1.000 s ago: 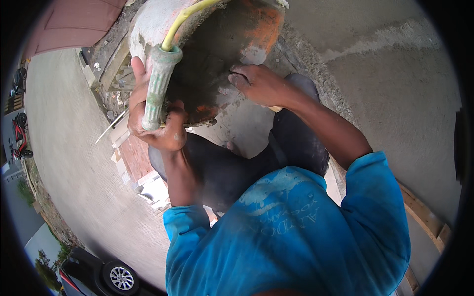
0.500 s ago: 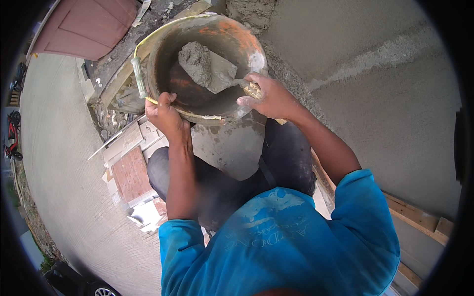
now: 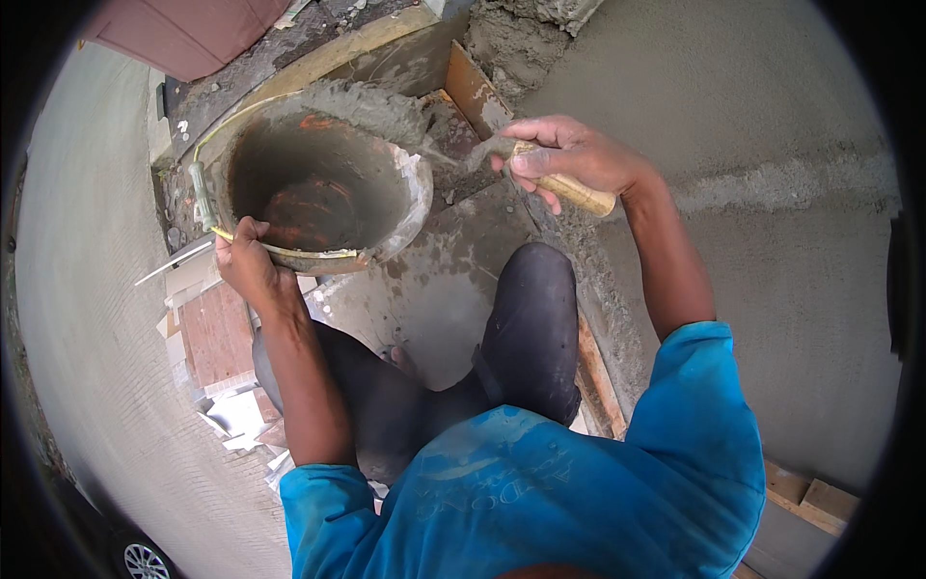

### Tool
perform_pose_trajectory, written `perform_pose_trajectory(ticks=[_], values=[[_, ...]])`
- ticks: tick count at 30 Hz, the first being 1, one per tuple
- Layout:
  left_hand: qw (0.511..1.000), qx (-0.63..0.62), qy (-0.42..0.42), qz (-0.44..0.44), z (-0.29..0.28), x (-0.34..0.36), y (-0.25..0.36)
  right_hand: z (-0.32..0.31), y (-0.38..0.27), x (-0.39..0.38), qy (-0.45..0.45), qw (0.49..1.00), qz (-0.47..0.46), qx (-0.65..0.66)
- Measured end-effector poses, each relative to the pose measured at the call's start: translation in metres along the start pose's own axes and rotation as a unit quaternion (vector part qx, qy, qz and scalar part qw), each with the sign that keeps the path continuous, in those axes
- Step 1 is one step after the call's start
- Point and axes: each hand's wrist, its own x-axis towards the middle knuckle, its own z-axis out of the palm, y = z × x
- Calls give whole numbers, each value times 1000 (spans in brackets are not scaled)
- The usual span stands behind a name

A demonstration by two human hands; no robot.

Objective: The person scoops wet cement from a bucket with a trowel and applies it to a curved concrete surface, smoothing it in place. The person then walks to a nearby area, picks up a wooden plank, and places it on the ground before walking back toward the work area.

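Observation:
My left hand (image 3: 256, 268) grips the near-left rim of a mortar-smeared bucket (image 3: 313, 183), close to where its yellow handle meets the rim. The bucket is tilted, its mouth facing me, with orange patches and a thin grey coating inside. My right hand (image 3: 579, 159) is closed around the wooden handle of a trowel (image 3: 564, 191), to the right of the bucket. Grey wet mortar (image 3: 371, 108) lies over the trowel's blade, above the bucket's far rim; the blade's edges are hard to make out.
A smooth grey mortar surface (image 3: 772, 106) stretches to the right, with a rough seam across it. Boards (image 3: 473, 87) frame the far corner. Broken tiles and scraps (image 3: 227, 338) lie at left. A pink tub-like container (image 3: 188, 34) stands at far left, near a pale paved road (image 3: 87, 222).
The mortar-loaded trowel has come up out of the bucket, and my right hand has moved right with it. The bucket has shifted left and nearer, with my left hand still on its rim.

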Motion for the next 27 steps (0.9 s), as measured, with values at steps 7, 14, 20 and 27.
perform_pose_trajectory(ticks=[7, 14, 20, 27], values=[[994, 106, -35, -20, -34, -7, 9, -162, 51, 30, 304, 946, -24, -108], [998, 50, -25, -23, -29, -13, 17, -83, -9, -6, 379, 878, -93, -278], [996, 18, -63, -57, -10, -17, 6, -70, 95, 110, 422, 772, 121, -459], [993, 40, -65, -88, -14, -19, 3, -44, 95, 112, 471, 706, 141, -509]])
